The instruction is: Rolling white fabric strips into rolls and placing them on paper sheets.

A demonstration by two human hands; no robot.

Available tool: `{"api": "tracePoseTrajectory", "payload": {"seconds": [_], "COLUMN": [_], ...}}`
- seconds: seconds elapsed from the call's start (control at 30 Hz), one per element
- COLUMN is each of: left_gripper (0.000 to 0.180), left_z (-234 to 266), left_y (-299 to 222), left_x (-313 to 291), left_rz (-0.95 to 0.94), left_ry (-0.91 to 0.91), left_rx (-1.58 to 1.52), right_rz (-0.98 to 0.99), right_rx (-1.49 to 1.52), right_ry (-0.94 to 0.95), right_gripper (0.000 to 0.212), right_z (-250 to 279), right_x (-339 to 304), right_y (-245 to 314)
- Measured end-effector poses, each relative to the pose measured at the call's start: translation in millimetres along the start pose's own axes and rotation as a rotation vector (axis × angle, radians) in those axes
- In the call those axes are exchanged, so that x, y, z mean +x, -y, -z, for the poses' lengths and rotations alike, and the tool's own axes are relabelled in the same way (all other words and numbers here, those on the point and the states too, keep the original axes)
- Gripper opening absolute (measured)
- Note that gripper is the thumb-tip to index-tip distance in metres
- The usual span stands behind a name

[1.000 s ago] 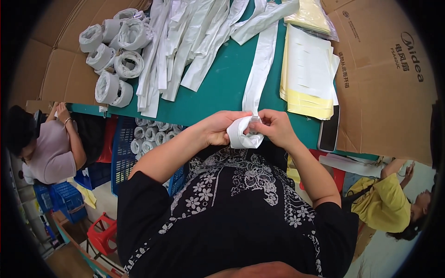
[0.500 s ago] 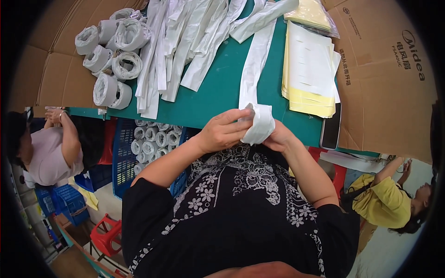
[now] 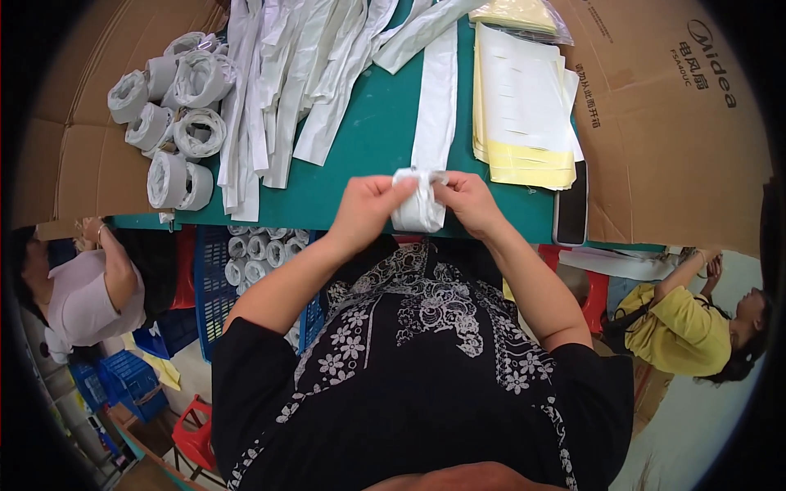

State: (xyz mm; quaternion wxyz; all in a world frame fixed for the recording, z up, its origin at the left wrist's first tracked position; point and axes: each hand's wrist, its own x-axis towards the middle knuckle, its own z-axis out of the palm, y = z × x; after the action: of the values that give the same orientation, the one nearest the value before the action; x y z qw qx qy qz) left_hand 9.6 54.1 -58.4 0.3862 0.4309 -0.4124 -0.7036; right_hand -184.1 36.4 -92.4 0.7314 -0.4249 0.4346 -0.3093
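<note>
A white strip point(image 3: 435, 106) of film-like material runs down the green table top and ends in a loose roll point(image 3: 419, 211) at the table's near edge. On the roll's left side, my left hand point(image 3: 364, 211) is closed, with its thumb pressed on the upper part. My right hand point(image 3: 471, 203) pinches the roll's upper right edge. Both hands grip the same roll; several fingertips are hidden behind it. More flat white strips point(image 3: 282, 90) lie in a bundle beyond my left hand.
Several finished-looking white rolls point(image 3: 196, 135) are piled at the left, by a cardboard wall point(image 3: 74, 155). Yellow-and-white sheets point(image 3: 524, 114) and a dark flat device point(image 3: 571, 204) lie right. A blue crate point(image 3: 214, 282) holding rolls stands below the table. Two people work nearby.
The roll has turned in my hands and moved slightly left and up. My right hand has come from behind the roll to its upper edge. The whole view has shifted a little.
</note>
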Motion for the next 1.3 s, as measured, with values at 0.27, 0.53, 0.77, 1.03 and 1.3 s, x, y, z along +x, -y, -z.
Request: {"api": "tracePoseTrajectory", "payload": {"seconds": [0.27, 0.53, 0.77, 1.03, 1.3], "left_gripper": [0.031, 0.018, 0.037, 0.038, 0.022], "left_z": [2.5, 1.0, 8.1, 10.5, 1.9], "left_y": [7.8, -0.8, -14.3, 2.5, 12.4], "left_x": [7.4, 0.7, 14.7, 16.2, -0.9], "left_rz": [-0.850, -0.818, 0.148, -0.792, -0.376], "left_ry": [-0.017, 0.129, 0.138, 0.131, 0.087], "left_rx": [0.922, 0.852, 0.254, 0.881, 0.439], "right_rz": [-0.222, 0.107, 0.066, -0.145, 0.198], "right_rx": [0.361, 0.536, -0.212, 0.575, 0.406], "right_ry": [-0.147, 0.226, 0.050, -0.065, 0.016], "right_gripper": [0.023, 0.052, 0.028, 0.026, 0.044], "right_z": [-24.2, -5.2, 0.2, -26.5, -6.0], "right_x": [-11.5, 2.2, 6.1, 0.6, 15.6], "right_y": [-0.1, 12.9, 20.1, 9.6, 20.9]}}
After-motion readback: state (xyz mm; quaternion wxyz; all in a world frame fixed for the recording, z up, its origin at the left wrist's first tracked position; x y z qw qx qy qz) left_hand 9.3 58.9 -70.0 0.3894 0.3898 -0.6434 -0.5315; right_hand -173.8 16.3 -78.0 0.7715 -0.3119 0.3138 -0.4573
